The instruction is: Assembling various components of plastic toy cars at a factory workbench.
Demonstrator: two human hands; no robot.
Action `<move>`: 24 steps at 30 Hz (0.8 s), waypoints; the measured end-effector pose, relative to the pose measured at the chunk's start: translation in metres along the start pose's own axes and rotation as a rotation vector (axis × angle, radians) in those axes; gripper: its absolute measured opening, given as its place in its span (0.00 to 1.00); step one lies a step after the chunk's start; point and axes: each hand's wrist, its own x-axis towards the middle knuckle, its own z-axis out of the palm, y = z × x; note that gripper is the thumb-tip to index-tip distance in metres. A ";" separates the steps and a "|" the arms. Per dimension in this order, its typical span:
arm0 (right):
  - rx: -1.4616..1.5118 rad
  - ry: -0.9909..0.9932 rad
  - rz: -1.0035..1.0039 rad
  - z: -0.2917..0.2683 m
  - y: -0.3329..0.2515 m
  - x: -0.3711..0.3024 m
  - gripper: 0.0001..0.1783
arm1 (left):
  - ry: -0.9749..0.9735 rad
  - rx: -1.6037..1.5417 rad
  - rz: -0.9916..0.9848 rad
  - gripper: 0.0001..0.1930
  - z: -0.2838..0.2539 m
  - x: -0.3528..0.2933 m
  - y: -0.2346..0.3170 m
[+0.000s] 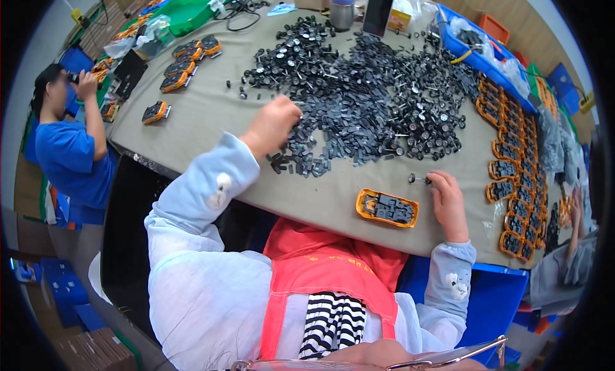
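Note:
My left hand reaches to the left edge of a heap of small flat black plastic pieces. Its fingers are pinched together, and whatever is between them is too small to make out. Between the fingertips of my right hand is a wheel axle with a black wheel at each end. Just left of that hand, an orange toy car body lies upside down on the table, its black and grey underside facing up.
Wheel axles are heaped at the back and right. Rows of orange car bodies line the right side; assembled cars stand at left. A phone, flask and blue bin stand behind. A person in blue sits left.

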 end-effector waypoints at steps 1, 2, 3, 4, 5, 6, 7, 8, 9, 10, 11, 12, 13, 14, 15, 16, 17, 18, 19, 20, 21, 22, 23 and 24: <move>-0.010 -0.009 0.007 0.003 0.003 -0.003 0.18 | 0.003 0.009 -0.009 0.11 -0.007 -0.004 -0.018; -0.021 -0.017 0.016 0.004 0.004 -0.004 0.17 | 0.040 0.008 -0.119 0.10 -0.013 -0.009 -0.034; -0.018 -0.020 0.013 0.007 0.003 -0.001 0.17 | 0.076 0.003 -0.225 0.11 -0.019 -0.009 -0.038; -0.020 0.023 -0.014 0.009 0.002 0.002 0.17 | 0.075 0.005 -0.229 0.11 -0.019 -0.010 -0.040; -0.023 0.066 -0.040 0.011 0.000 0.005 0.16 | 0.024 0.008 -0.188 0.11 -0.018 -0.009 -0.041; -0.026 0.109 -0.065 0.013 -0.002 0.008 0.15 | -0.028 0.009 -0.148 0.11 -0.020 -0.008 -0.039; -0.026 0.106 -0.062 0.015 -0.003 0.010 0.15 | -0.081 0.009 -0.106 0.11 -0.020 -0.007 -0.038; 0.019 0.085 -0.041 0.015 -0.003 0.012 0.14 | -0.083 0.005 -0.106 0.11 -0.021 -0.006 -0.039; 0.063 0.063 -0.019 0.016 -0.003 0.013 0.14 | -0.138 0.053 -0.068 0.10 -0.022 -0.004 -0.043; 0.106 0.042 0.004 0.015 -0.003 0.013 0.13 | -0.193 0.100 -0.028 0.10 -0.024 -0.003 -0.046; 0.101 0.041 0.012 0.014 -0.002 0.011 0.13 | -0.249 0.146 0.014 0.09 -0.024 -0.002 -0.048; 0.128 0.047 0.048 0.012 -0.001 0.009 0.12 | -0.252 0.137 0.018 0.09 -0.025 -0.004 -0.050; 0.149 0.055 0.092 0.010 0.002 0.005 0.12 | -0.207 0.145 -0.008 0.09 -0.024 -0.005 -0.049; 0.169 0.060 0.147 0.007 0.004 -0.004 0.11 | -0.171 0.145 -0.033 0.08 -0.023 -0.005 -0.040; 0.156 0.059 0.175 0.005 0.004 -0.009 0.11 | -0.186 0.121 -0.021 0.08 -0.022 -0.006 -0.030; 0.197 0.105 0.181 0.003 0.003 -0.010 0.11 | -0.112 0.069 0.034 0.08 -0.027 -0.004 -0.009; 0.237 0.146 0.186 0.001 0.002 -0.012 0.11 | -0.038 0.013 0.079 0.07 -0.028 -0.006 0.013; 0.275 0.185 0.186 0.001 -0.001 -0.017 0.11 | -0.058 -0.032 0.111 0.07 -0.025 -0.011 0.038; 0.258 0.181 0.213 0.001 -0.005 -0.024 0.11 | -0.078 -0.078 0.144 0.07 -0.016 -0.018 0.062; 0.284 0.187 0.184 0.003 -0.010 -0.027 0.11 | -0.172 -0.109 0.159 0.08 -0.007 -0.027 0.079; 0.315 0.192 0.153 0.006 -0.015 -0.030 0.12 | -0.269 -0.136 0.172 0.09 0.000 -0.034 0.093; 0.347 0.198 0.122 0.009 -0.020 -0.033 0.13 | -0.275 -0.150 0.175 0.09 0.011 -0.040 0.102; 0.341 0.200 0.127 0.011 -0.027 -0.035 0.13 | -0.308 -0.142 0.161 0.10 0.020 -0.047 0.108; 0.318 0.193 0.105 0.013 -0.036 -0.037 0.13 | -0.341 -0.131 0.148 0.11 0.029 -0.053 0.111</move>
